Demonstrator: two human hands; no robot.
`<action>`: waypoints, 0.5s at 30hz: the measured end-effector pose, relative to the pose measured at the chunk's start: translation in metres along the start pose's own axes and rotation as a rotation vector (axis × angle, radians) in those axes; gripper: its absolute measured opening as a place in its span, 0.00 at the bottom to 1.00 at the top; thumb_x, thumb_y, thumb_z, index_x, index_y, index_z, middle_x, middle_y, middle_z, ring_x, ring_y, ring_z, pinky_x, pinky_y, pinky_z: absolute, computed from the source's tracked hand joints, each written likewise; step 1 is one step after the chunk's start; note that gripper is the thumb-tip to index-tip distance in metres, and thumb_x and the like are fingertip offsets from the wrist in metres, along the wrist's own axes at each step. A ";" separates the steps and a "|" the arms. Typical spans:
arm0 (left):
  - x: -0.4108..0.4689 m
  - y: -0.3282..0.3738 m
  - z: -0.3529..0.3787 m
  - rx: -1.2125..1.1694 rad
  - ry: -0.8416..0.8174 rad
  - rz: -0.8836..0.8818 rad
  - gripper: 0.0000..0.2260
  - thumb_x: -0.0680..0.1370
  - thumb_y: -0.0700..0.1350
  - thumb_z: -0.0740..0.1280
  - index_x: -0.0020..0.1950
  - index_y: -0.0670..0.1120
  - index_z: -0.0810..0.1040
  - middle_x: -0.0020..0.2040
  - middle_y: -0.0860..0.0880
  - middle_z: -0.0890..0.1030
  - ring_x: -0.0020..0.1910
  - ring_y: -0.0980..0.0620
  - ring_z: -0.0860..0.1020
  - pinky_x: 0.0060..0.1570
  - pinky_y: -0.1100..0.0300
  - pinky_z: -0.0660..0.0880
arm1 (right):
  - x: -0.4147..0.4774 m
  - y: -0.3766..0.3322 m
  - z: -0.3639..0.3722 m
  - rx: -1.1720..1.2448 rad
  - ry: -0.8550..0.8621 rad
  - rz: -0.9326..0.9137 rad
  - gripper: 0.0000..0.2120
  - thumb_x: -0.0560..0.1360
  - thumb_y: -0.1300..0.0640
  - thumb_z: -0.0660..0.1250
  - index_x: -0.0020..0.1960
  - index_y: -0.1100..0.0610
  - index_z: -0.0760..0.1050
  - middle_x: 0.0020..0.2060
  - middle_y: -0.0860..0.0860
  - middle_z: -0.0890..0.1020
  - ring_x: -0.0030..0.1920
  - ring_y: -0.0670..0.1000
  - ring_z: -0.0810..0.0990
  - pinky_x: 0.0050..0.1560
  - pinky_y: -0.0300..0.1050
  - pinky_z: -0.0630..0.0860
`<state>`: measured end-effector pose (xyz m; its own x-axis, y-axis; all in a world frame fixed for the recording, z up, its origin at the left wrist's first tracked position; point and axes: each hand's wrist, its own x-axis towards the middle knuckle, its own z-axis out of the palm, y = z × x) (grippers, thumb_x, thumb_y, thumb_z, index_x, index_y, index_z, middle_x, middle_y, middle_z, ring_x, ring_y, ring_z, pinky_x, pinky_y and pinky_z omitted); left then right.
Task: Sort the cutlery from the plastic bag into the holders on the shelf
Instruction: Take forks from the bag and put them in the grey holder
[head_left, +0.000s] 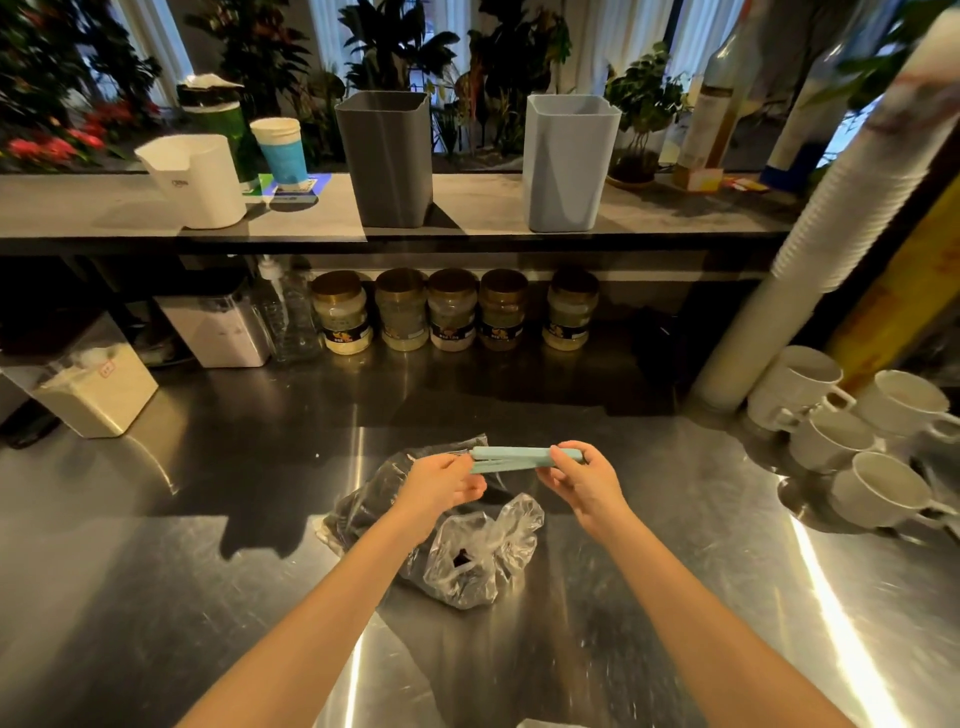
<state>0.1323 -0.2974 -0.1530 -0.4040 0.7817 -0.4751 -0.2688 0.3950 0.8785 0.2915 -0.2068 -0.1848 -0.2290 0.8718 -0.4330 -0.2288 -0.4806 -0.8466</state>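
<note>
Stainless counter (156, 519) runs under a shelf (675, 213) bearing three holders: white holder (195, 182) at left, grey holder (387, 161) in the middle, pale blue holder (566, 163) at right. Above the crumpled plastic bag (467, 545), the left hand (441, 486) pinches the metal ends of two green-handled cutlery pieces (511, 460), which lie level. The right hand (582, 480) pinches their handle ends, fingers curled round them. Their type is hidden. The step seems to be parting the pair: hold one firmly, slide the other free, check each head, then lift straight to the matching holder, clear of the mugs (810, 389).
</note>
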 end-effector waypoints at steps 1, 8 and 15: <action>0.002 -0.001 0.001 0.030 -0.024 -0.022 0.06 0.80 0.38 0.62 0.55 0.38 0.74 0.41 0.42 0.80 0.38 0.51 0.80 0.36 0.66 0.80 | 0.002 0.002 -0.006 0.032 0.025 0.000 0.04 0.76 0.67 0.65 0.46 0.61 0.71 0.46 0.59 0.76 0.48 0.57 0.80 0.38 0.40 0.82; 0.006 -0.005 0.012 0.365 -0.120 -0.104 0.05 0.79 0.39 0.64 0.48 0.39 0.77 0.36 0.47 0.77 0.28 0.61 0.76 0.27 0.72 0.71 | 0.022 0.027 -0.043 0.068 0.310 -0.013 0.11 0.76 0.67 0.65 0.40 0.59 0.64 0.42 0.57 0.74 0.39 0.51 0.79 0.35 0.33 0.80; 0.004 -0.007 0.012 0.267 -0.118 -0.028 0.06 0.79 0.34 0.61 0.43 0.39 0.76 0.36 0.45 0.75 0.31 0.55 0.74 0.29 0.70 0.73 | 0.027 0.072 -0.082 -0.756 0.331 -0.119 0.08 0.74 0.61 0.67 0.43 0.59 0.67 0.37 0.53 0.73 0.39 0.55 0.71 0.39 0.47 0.66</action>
<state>0.1432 -0.2913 -0.1600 -0.2914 0.8131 -0.5039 -0.0324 0.5181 0.8547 0.3464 -0.2098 -0.2828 0.0733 0.9523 -0.2963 0.4903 -0.2931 -0.8208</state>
